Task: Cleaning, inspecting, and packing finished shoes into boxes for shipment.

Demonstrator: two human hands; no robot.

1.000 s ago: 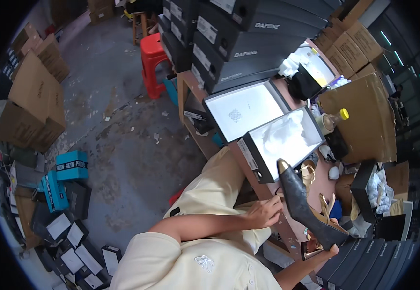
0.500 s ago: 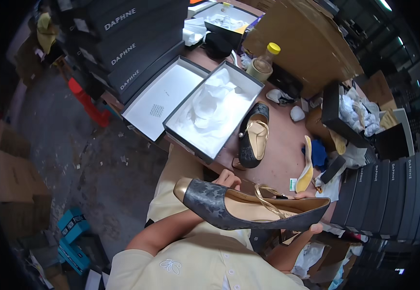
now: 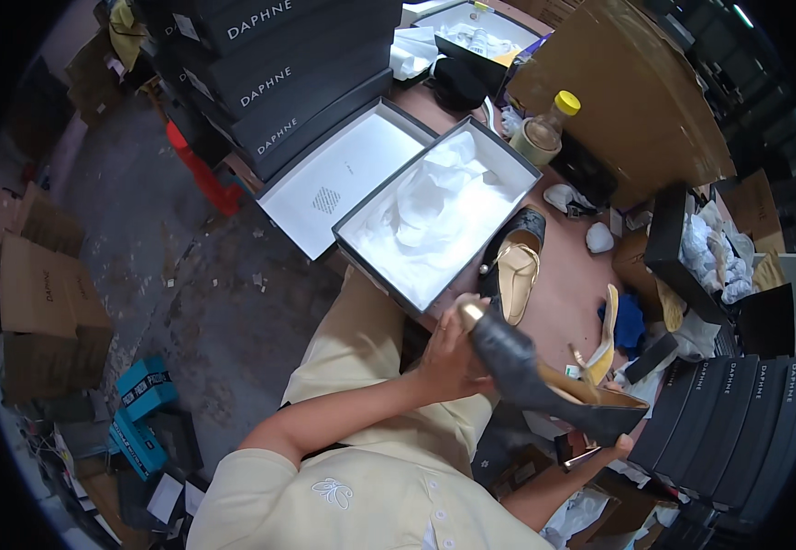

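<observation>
A dark patterned dress shoe (image 3: 552, 400) with a gold toe cap, gold strap and tan lining is held tilted in front of my body, slightly blurred. My right hand (image 3: 623, 446) grips it at the heel end; some of its fingers are hidden behind the shoe. At the toe, my left hand (image 3: 453, 363) has its fingers curled against the side. The matching shoe (image 3: 517, 268) lies on the table just beyond, next to an open shoebox (image 3: 346, 240) with white tissue paper (image 3: 430, 197) inside.
A white-lined box lid (image 3: 311, 197) lies left of the shoebox, beside stacked dark shoeboxes (image 3: 260, 87). More boxes (image 3: 737, 422) line the right. A yellow-capped bottle (image 3: 544, 133), a yellow insole (image 3: 605, 339) and a box of crumpled paper (image 3: 714, 257) sit on the table.
The shoe has tipped, its toe swinging up and away and its opening turning from view. My left hand has come up from behind it to the toe. The whole view has shifted slightly.
</observation>
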